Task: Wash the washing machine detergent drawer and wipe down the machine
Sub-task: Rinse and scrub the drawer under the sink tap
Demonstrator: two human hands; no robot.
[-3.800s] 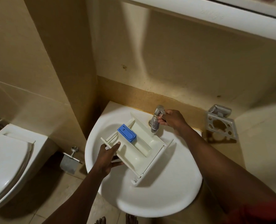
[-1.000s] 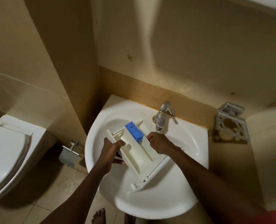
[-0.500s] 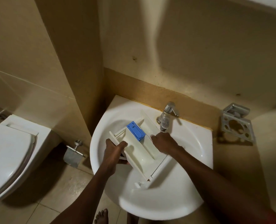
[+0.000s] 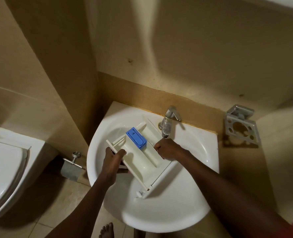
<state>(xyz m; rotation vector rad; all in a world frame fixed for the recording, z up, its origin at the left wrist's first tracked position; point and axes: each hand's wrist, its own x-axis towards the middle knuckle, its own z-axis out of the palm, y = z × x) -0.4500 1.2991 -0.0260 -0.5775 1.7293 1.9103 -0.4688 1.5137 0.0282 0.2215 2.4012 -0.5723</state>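
Observation:
The white detergent drawer (image 4: 140, 162) lies tilted across the white sink (image 4: 190, 200), with a blue insert (image 4: 136, 138) near its far end. My left hand (image 4: 112, 162) grips the drawer's left side wall, thumb on the rim. My right hand (image 4: 168, 148) sits inside the drawer's right compartment with fingers curled down against its surface, just below the chrome tap (image 4: 168, 122). Whether it holds anything is hidden.
A white toilet (image 4: 5, 169) stands at the left, with a toilet-paper holder (image 4: 71, 167) on the wall beside the sink. A metal toothbrush holder (image 4: 241, 129) is fixed to the right wall. My bare foot (image 4: 106, 231) shows below the sink.
My right hand left the tap and came down into the drawer's right compartment. My left hand kept its grip while the drawer tilted a little.

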